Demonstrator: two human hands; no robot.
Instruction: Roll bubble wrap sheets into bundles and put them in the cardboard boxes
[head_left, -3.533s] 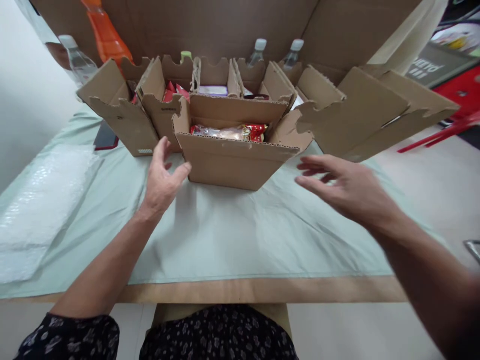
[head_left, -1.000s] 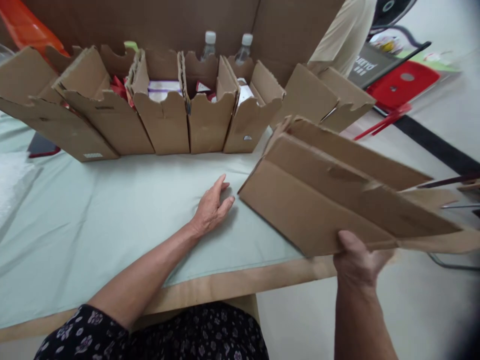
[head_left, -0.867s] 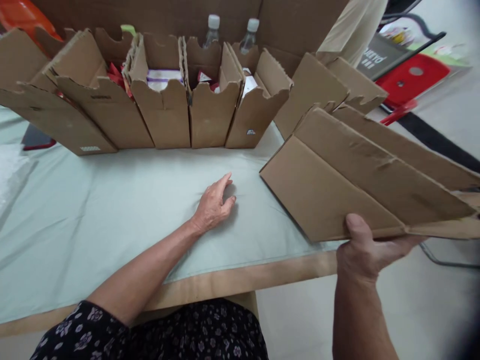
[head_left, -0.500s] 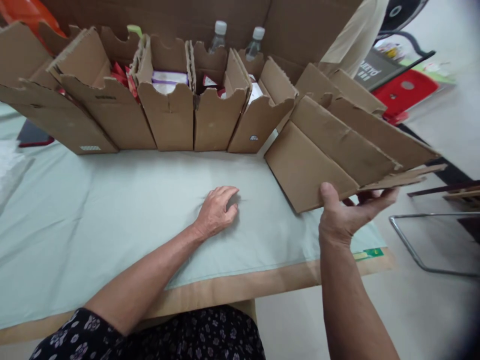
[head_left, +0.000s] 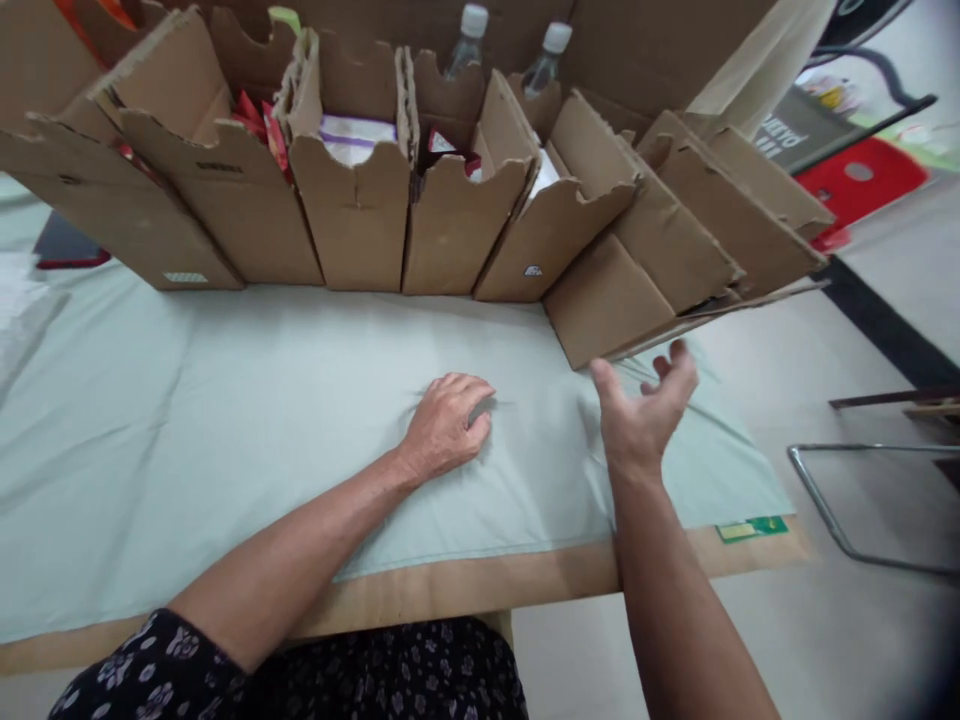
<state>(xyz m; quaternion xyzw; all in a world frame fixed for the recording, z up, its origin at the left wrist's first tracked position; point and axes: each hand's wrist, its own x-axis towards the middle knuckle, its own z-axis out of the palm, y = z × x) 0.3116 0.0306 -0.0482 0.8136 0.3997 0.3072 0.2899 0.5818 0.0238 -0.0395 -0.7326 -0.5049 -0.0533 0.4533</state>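
Observation:
My left hand (head_left: pixel 448 425) rests on the pale green tablecloth (head_left: pixel 262 430), fingers slightly curled, thumb apart, nothing in it. Palm up, my right hand (head_left: pixel 643 415) is just below and in front of an open cardboard box (head_left: pixel 611 300) at the right end of a row. Its fingers are spread and hold nothing; whether a fingertip still touches the box I cannot tell. That box stands at an angle, with its flaps leaning out to the right. Beside it, the neighbouring cardboard bin (head_left: pixel 555 235) holds something white.
More cardboard bins stand leftward, one with a purple-and-white packet (head_left: pixel 356 140), another with red packets (head_left: pixel 255 120). Two capped bottles (head_left: pixel 469 40) show behind. A green strip (head_left: pixel 751 529) lies at the table's front edge. Right of the table are a metal frame (head_left: pixel 817 500) and a red seat (head_left: pixel 862 185).
My right hand has let go of the end cardboard box and drawn back to the left. The box now sits farther back, against the row. My left hand has stayed on the cloth.

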